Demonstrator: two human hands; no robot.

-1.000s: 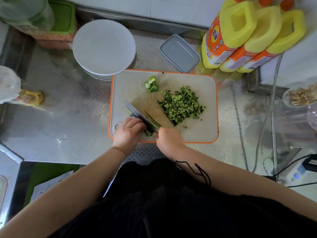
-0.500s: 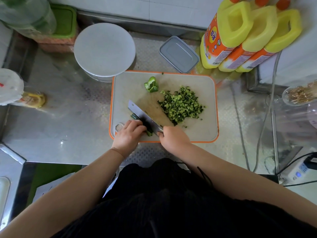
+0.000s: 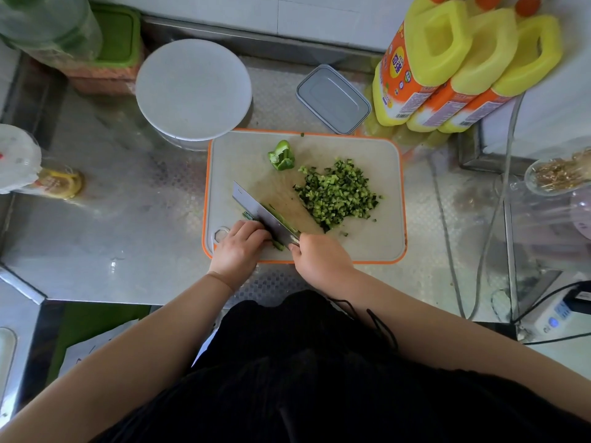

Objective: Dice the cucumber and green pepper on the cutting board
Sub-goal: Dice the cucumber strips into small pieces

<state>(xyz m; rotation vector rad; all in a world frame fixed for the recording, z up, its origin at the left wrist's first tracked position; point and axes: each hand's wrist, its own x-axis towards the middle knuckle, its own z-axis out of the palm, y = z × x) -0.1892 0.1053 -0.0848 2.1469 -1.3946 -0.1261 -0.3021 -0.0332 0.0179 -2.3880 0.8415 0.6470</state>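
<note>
A white cutting board [image 3: 377, 247] with an orange rim lies on the steel counter. A heap of diced cucumber [image 3: 337, 195] sits on its right half. A green pepper piece [image 3: 281, 155] rests near the far edge. My right hand [image 3: 319, 255] grips the handle of a cleaver [image 3: 263, 215], whose blade lies across green cucumber strips [image 3: 277, 243] at the board's near left. My left hand [image 3: 241, 246] presses down on those strips right beside the blade; most of them are hidden under my fingers.
A round white lid [image 3: 193, 89] stands just behind the board, a grey lidded box [image 3: 332, 99] to its right. Three yellow-and-orange bottles [image 3: 447, 71] lean at the back right. A cable [image 3: 492, 219] runs down the counter's right side. A jar [image 3: 59, 183] lies at the left.
The cleaver has shifted slightly left along the strips between cuts, and my left hand has crept back with it. The diced heap and pepper piece have stayed put.
</note>
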